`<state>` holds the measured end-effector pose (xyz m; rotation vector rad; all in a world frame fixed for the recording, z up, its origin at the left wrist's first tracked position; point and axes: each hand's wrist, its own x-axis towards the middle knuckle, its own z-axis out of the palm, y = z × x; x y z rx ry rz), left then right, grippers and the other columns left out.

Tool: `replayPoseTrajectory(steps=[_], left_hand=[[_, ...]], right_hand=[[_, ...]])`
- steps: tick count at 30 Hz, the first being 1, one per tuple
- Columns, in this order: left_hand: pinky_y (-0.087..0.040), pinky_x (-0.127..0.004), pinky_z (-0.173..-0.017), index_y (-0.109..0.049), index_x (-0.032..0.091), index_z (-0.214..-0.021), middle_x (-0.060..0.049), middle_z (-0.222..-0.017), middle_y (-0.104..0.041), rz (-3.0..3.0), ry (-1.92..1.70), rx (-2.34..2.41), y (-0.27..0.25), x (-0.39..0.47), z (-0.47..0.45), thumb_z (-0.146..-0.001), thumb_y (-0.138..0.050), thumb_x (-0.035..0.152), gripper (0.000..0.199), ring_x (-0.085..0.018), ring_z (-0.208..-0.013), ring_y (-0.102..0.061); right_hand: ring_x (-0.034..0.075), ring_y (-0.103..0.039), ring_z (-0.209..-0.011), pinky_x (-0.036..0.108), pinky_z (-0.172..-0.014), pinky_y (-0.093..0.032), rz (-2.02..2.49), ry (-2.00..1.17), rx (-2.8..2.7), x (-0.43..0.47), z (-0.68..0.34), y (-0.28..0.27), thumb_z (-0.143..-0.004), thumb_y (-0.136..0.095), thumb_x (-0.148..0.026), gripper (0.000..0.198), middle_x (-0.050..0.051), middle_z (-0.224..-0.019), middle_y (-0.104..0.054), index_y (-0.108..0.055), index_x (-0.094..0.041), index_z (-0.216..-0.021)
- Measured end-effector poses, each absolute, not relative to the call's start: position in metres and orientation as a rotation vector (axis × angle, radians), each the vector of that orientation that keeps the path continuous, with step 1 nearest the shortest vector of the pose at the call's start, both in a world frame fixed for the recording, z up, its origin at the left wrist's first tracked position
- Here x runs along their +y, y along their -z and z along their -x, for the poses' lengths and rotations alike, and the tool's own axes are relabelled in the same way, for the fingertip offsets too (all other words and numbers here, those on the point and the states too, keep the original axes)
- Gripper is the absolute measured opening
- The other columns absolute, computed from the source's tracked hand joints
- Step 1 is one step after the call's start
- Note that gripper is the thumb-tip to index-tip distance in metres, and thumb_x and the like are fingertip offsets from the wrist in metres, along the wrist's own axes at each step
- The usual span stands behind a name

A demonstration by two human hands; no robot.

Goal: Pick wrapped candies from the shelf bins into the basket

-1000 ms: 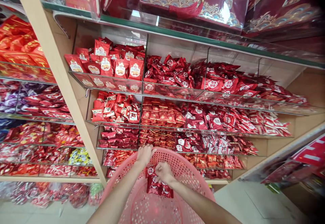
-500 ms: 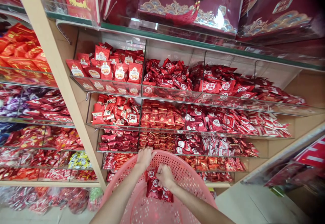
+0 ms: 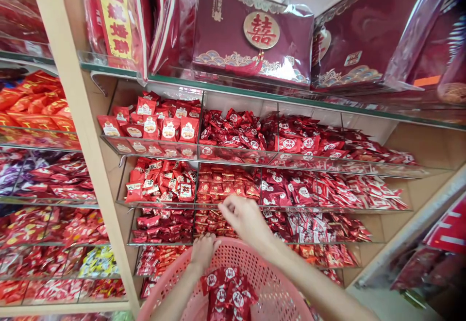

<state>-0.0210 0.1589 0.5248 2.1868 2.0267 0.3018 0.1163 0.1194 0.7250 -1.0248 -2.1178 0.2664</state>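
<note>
My left hand (image 3: 204,253) grips the far rim of a pink perforated plastic basket (image 3: 287,282), fingers hooked over its edge. Inside, several dark red candy packets (image 3: 230,289) with white round labels lie in a small heap. Above the basket, my right hand (image 3: 245,216) is raised in front of the shelf, fingers loosely bent and apart, with nothing visible in it. Closest to it are a bin of small red-and-gold packets (image 3: 227,182) and, partly hidden behind the hand, the lower bin of red-gold packets (image 3: 207,224).
Tilted clear-fronted shelves hold red packets (image 3: 149,124) and maroon packets (image 3: 233,129). Above is a glass shelf edge (image 3: 255,96) with maroon gift boxes (image 3: 253,39). A wooden upright (image 3: 83,131) stands left, beside more candy bins. Packaged red goods (image 3: 425,267) hang right.
My right hand has left the packets in the basket and moved up towards the shelf bins. The packets now lie in the basket. The view has tilted upward; my left hand stays on the rim.
</note>
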Motion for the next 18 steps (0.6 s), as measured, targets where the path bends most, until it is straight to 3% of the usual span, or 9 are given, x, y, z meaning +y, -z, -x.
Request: replayPoseTrajectory(steps=[5, 9, 13, 18], left_hand=[[-0.043, -0.035, -0.085, -0.061, 0.020, -0.099, -0.007, -0.105, -0.066, -2.176, -0.316, 2.036, -0.524, 0.157, 0.022, -0.090, -0.034, 0.037, 0.033, -0.022, -0.099, -0.059], [-0.043, -0.035, -0.085, -0.062, 0.020, -0.098, -0.008, -0.104, -0.066, -2.164, -0.334, 2.048, -0.523, 0.156, 0.022, -0.090, -0.035, 0.038, 0.033, -0.023, -0.099, -0.060], [-0.043, -0.036, -0.084, -0.062, 0.019, -0.098, -0.007, -0.102, -0.067, -2.164, -0.348, 2.048, -0.523, 0.157, 0.021, -0.090, -0.035, 0.038, 0.034, -0.024, -0.098, -0.060], [-0.044, -0.036, -0.082, -0.062, 0.019, -0.095, -0.007, -0.101, -0.067, -2.168, -0.354, 2.044, -0.523, 0.158, 0.022, -0.090, -0.034, 0.038, 0.034, -0.025, -0.096, -0.061]], right_hand=[[0.012, -0.053, -0.059, 0.025, -0.062, -0.040, 0.976, 0.146, -1.869, 0.158, -0.137, -0.823, -0.087, -0.046, -0.032, 0.018, 0.000, -0.066, -0.060, -0.056, -0.018, -0.081], [0.020, -0.059, -0.074, 0.032, -0.070, -0.043, 1.339, 0.346, -1.804, 0.193, -0.147, -0.860, -0.082, -0.050, -0.044, 0.027, 0.007, -0.076, -0.064, -0.057, -0.018, -0.086], [0.028, -0.060, -0.085, 0.038, -0.071, -0.044, 1.636, 0.300, -1.892, 0.211, -0.142, -0.875, -0.072, -0.050, -0.065, 0.052, 0.017, -0.088, -0.063, -0.058, -0.016, -0.084], [0.024, -0.061, -0.078, 0.033, -0.066, -0.044, 1.694, 0.209, -1.976, 0.220, -0.134, -0.877, -0.069, -0.056, -0.063, 0.048, 0.013, -0.082, -0.063, -0.056, -0.016, -0.078]])
